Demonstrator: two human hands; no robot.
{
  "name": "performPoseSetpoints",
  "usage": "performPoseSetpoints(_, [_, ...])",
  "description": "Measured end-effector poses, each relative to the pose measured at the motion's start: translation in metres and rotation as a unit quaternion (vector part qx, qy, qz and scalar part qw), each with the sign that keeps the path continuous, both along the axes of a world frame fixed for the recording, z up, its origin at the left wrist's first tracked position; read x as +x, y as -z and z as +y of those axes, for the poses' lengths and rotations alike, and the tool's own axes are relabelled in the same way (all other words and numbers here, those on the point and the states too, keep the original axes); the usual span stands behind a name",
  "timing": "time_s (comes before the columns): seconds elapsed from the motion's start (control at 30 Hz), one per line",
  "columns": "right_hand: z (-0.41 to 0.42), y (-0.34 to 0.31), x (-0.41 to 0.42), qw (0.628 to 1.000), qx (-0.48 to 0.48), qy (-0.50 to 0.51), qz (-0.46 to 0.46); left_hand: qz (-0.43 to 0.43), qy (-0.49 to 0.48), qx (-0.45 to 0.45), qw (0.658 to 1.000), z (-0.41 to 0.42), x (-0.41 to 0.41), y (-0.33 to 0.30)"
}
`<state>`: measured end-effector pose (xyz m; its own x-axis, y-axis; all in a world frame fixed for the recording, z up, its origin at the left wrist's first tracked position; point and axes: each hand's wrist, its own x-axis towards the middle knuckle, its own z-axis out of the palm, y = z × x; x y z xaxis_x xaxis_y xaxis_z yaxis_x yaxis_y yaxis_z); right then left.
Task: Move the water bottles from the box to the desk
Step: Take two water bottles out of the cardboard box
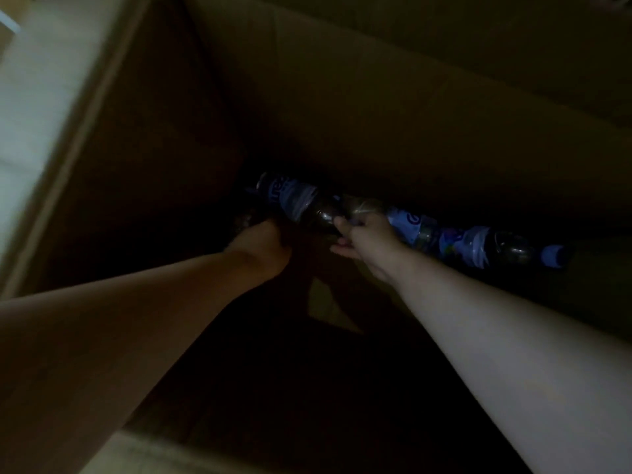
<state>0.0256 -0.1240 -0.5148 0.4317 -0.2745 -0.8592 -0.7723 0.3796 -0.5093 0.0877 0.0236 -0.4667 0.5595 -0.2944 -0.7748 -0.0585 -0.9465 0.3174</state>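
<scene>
Two bare arms reach down into a big cardboard box (393,107). It is very dark in there. The arms come in from the bottom of the view, one on each side.

The left hand (263,248) is low in the box, near the dark corner. Its fingers point down and away into the shadow, so I cannot tell if they are spread or curled, or if they hold anything. Something small and shiny sits just past it, maybe one more bottle, but it is too dark to say.

The right hand (362,241) is just beside it. Its fingers are curled around the clear round body of a bottle (362,208), and the thumb sticks up by its side. I think it is getting a grip to lift.

The bottles lie on their sides on the box floor, in a row along the far wall. The left bottle (294,200) has a pale blue label with letters on it. The right bottle (485,246) has a blue label and a blue cap (552,256) at its far end. They are clear, smooth plastic, round like tubes, and they shine a little.

The box walls are brown, flat and dull, with a fold line across the far one. Outside the box, at the top left, there is a pale floor (30,107).

No desk shows here. At least three bottles are in the box, so I think a lot of the job is left.
</scene>
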Motion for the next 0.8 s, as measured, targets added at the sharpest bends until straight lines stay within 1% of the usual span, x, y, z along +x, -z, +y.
performPoseSetpoints(0.1, [-0.011,-0.029,0.006,0.994,-0.056,-0.094,-0.028,-0.033,-0.01,-0.002,0.999,0.008,0.007,-0.012])
performPoseSetpoints(0.2, [-0.024,-0.071,0.012,0.961,-0.086,-0.259,-0.035,-0.049,0.004,-0.012,0.999,0.015,0.011,-0.016])
performPoseSetpoints(0.27, [-0.025,-0.094,0.014,0.943,-0.059,-0.326,-0.039,-0.014,-0.002,-0.036,0.999,0.016,0.008,-0.021])
performPoseSetpoints(0.37, [-0.022,-0.116,0.01,0.931,-0.014,-0.36,-0.05,0.11,-0.022,-0.088,0.99,0.015,-0.011,-0.034])
performPoseSetpoints(0.43, [-0.025,-0.125,0.004,0.94,-0.003,-0.337,-0.061,0.198,-0.073,-0.143,0.967,0.017,-0.026,-0.041])
performPoseSetpoints(0.5, [-0.032,-0.13,-0.002,0.962,0.006,-0.264,-0.066,0.236,-0.089,-0.175,0.952,0.018,-0.036,-0.05])
performPoseSetpoints(0.57, [-0.042,-0.132,-0.006,0.979,0.02,-0.19,-0.068,0.237,-0.101,-0.192,0.947,0.015,-0.041,-0.057])
performPoseSetpoints(0.63, [-0.048,-0.133,-0.009,0.986,0.031,-0.149,-0.068,0.226,-0.121,-0.208,0.944,0.009,-0.041,-0.063])
performPoseSetpoints(0.7, [-0.05,-0.133,-0.01,0.991,0.04,-0.112,-0.066,0.234,-0.134,-0.216,0.939,0.003,-0.039,-0.067])
performPoseSetpoints(0.8, [-0.046,-0.131,-0.01,0.993,0.11,-0.007,-0.053,0.255,-0.162,-0.194,0.933,0.002,-0.036,-0.07])
